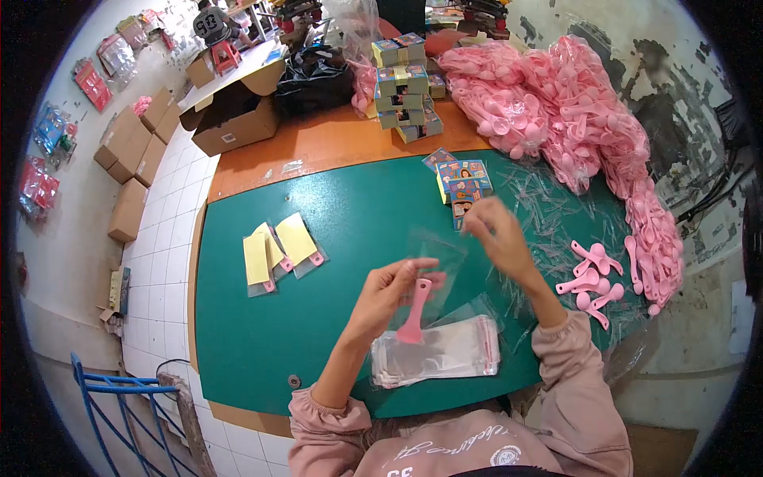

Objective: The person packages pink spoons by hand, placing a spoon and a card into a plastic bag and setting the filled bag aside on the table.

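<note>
My left hand (389, 294), its fingers pressed together, holds a clear plastic bag (441, 262) with a pink spoon (414, 314) at it, over a stack of clear bags (445, 350). The spoon's handle end with a hole points up. To the right, my right hand (497, 230) is raised near the printed cards (467, 181), fingers bent; whether anything thin lies between them is too small to tell. Several packed bags with yellow cards (296, 238) and pink spoons lie at the left of the green table (262, 342).
Loose pink spoons (592, 278) and clear plastic strips (524, 207) lie at the right. Beyond are large bags of pink spoons (548, 103), stacked card bundles (401, 87), an open carton (234, 123) and a black bag (315, 79). A person (214, 25) sits far back.
</note>
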`<control>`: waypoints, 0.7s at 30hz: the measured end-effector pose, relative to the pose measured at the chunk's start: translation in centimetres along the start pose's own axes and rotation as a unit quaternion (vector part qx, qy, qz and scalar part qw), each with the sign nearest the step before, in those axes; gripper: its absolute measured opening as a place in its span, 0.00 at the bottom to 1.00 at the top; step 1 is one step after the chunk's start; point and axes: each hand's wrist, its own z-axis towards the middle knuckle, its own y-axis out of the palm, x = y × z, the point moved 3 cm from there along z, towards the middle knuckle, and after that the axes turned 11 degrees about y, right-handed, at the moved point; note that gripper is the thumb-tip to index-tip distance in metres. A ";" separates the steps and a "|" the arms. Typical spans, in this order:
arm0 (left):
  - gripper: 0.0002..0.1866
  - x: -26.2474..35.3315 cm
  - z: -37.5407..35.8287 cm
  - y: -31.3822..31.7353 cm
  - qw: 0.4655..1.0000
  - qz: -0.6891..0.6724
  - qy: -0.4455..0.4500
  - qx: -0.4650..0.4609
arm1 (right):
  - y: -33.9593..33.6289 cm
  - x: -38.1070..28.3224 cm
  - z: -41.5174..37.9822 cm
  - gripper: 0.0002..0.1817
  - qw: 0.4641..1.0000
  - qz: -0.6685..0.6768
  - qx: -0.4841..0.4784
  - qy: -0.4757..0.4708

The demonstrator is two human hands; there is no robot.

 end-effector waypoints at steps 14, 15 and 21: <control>0.20 0.1 -0.7 -1.1 0.999 0.005 -0.024 0.027 | -5.9 2.7 5.6 0.09 0.959 -0.200 0.201 0.004; 0.20 0.1 -0.7 -1.0 0.999 0.006 -0.023 0.025 | -6.3 2.2 6.1 0.10 0.960 -0.219 0.176 0.000; 0.20 0.0 -0.8 -1.1 1.000 0.014 -0.024 0.015 | -4.6 -2.4 4.2 0.08 0.872 -0.355 0.310 -0.130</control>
